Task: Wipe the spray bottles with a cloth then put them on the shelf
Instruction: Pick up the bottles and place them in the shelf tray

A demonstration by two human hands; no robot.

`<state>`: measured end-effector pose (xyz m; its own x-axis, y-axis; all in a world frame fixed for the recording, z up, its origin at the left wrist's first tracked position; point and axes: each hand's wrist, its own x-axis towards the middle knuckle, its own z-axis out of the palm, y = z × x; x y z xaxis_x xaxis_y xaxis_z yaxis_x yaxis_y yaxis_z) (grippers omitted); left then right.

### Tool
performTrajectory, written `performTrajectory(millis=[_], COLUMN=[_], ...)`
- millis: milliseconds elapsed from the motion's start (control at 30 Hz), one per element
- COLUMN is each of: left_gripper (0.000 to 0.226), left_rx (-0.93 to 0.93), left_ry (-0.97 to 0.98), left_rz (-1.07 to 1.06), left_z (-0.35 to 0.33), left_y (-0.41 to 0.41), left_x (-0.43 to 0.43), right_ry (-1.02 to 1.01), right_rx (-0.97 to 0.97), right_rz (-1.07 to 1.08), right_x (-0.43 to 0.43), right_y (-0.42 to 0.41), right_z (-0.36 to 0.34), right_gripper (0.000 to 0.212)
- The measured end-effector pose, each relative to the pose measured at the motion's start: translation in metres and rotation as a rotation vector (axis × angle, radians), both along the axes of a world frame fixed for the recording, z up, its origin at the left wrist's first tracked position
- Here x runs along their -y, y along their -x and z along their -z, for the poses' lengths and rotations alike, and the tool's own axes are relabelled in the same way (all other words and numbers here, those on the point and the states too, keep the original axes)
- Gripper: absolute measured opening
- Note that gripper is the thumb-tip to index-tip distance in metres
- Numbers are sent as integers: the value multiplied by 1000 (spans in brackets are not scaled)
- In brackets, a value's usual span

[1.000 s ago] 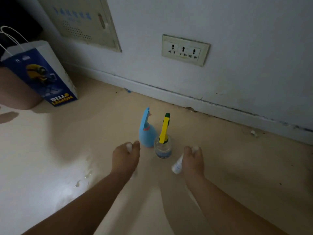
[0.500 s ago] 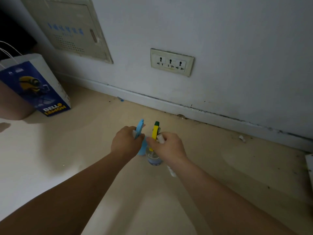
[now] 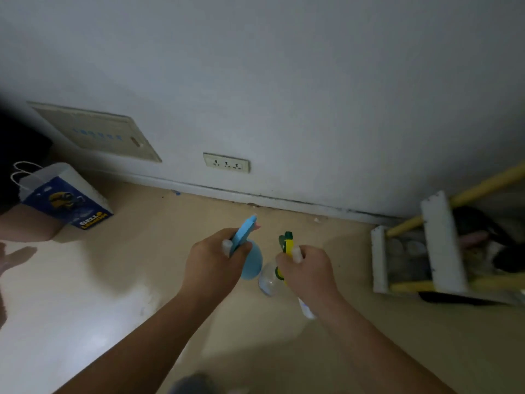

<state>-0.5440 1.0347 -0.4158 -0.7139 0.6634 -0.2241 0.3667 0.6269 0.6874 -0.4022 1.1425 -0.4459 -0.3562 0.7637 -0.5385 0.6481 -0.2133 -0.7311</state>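
My left hand (image 3: 211,263) grips the blue spray bottle (image 3: 251,261) by its neck, together with a small white bottle whose top (image 3: 226,247) pokes out above the fist. My right hand (image 3: 308,270) grips the clear spray bottle (image 3: 270,278) by its yellow and green trigger head (image 3: 287,243), and also holds a slim white bottle (image 3: 306,309) that sticks out below the palm. Both spray bottles are lifted off the beige floor. A low white shelf (image 3: 439,240) with yellow rods stands at the right by the wall. No cloth is in view.
A blue and white paper bag (image 3: 64,199) stands on the floor at the far left. The wall ahead carries a socket strip (image 3: 226,163) and a beige panel (image 3: 96,132). Dark and round items fill the shelf. A wet patch (image 3: 122,305) shines on the floor at left.
Both hands reached to the two spray bottles, closed on their heads and lifted them off the floor. The view swung up and right, bringing the shelf into sight.
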Motion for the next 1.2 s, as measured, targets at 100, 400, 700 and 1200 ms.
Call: performTrajectory(millis=[100,400,700,1200], left_gripper=[19,15,12,34], left_rx=[-23,-58,-89,4], left_ry=[4,-83,13,41], left_rz=[141,418,580,787], left_z=[-111,-362,-423,-421], left_y=[-41,-198,-316,-422], left_x=[-20,-97,-172,-309], right_ry=[-19,-48,-192,-271], right_rx=[7,-39,48,239], right_rz=[19,234,389,627], right_x=[-10,-40,-105,-243], right_y=[-45,-201,-343,-480], right_z=[-127,-388,-455,-465], right_gripper=[44,31,46,44])
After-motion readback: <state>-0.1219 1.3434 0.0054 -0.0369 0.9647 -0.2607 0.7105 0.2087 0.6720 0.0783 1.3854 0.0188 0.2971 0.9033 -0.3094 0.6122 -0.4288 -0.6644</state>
